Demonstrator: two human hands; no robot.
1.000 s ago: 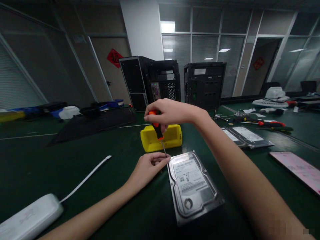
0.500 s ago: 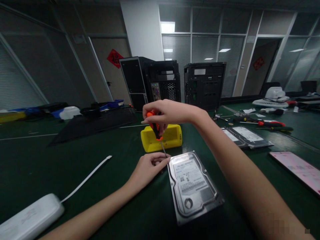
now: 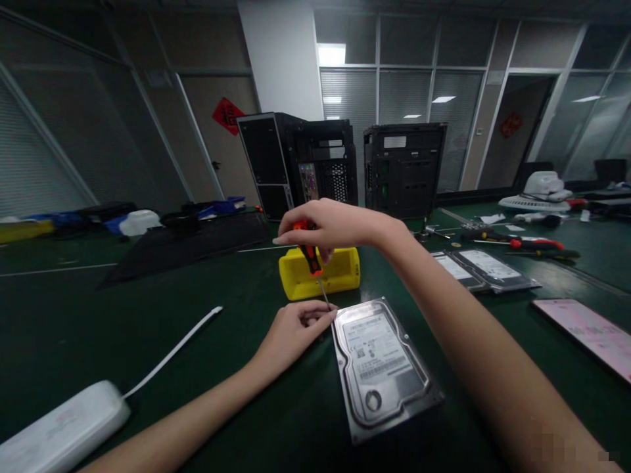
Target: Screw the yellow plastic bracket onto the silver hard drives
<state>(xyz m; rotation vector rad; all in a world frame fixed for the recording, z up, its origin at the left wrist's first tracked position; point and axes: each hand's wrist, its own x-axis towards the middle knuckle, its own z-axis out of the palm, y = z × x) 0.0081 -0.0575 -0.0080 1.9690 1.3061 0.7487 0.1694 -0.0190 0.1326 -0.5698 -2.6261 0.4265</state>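
A silver hard drive (image 3: 377, 368) with a white label lies on the dark green table in front of me, slightly turned. My left hand (image 3: 298, 327) is closed, thumb and forefinger pinching the drive's far left corner. Above it, my right hand (image 3: 320, 230) grips a red and black screwdriver (image 3: 310, 256) from the top. The screwdriver's thin shaft slants down to that corner, and its tip is hidden by the left fingertips. Just behind stands a yellow parts bin (image 3: 340, 276) with a few small dark bits inside.
Two more hard drives (image 3: 488, 269) lie at the right, near a phone with a pink screen (image 3: 586, 335). Pliers and other hand tools (image 3: 535, 243) sit beyond them. At the left is a white power strip (image 3: 64, 420) with a white cable. Black computer cases (image 3: 407, 167) stand behind.
My right hand has shifted its fingers slightly on the screwdriver handle, which looks a little turned. My left hand and the hard drive keep their places.
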